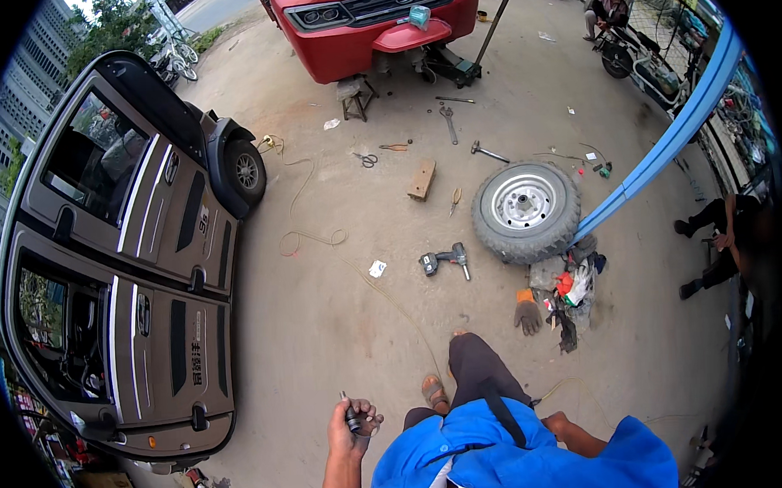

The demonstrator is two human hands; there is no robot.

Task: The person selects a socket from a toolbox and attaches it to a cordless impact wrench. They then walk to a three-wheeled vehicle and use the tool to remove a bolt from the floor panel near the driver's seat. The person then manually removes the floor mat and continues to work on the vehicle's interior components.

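My left hand (354, 427) is raised in front of my body at the lower left. Its fingers are curled round a small dark metal part with a thin stem (352, 418), and the stem points up past the thumb. Beside my right thigh is my right hand (556, 423), partly covered by my blue shirt, so its fingers do not show clearly. On the ground ahead lie a cordless impact wrench (446, 261) and a wheel with a knobbly tyre (529, 210). An orange and grey work glove (527, 313) lies near a pile of rags (574, 290).
Ahead stands a red vehicle (381, 22) with a stool (355, 97) and a jack (455, 67) below its front. Pliers (455, 201), a wooden block (422, 180), a hammer (489, 152) and a wrench (449, 124) are scattered around. A brown vehicle (174, 280) stands left; a blue post (665, 136) rises right.
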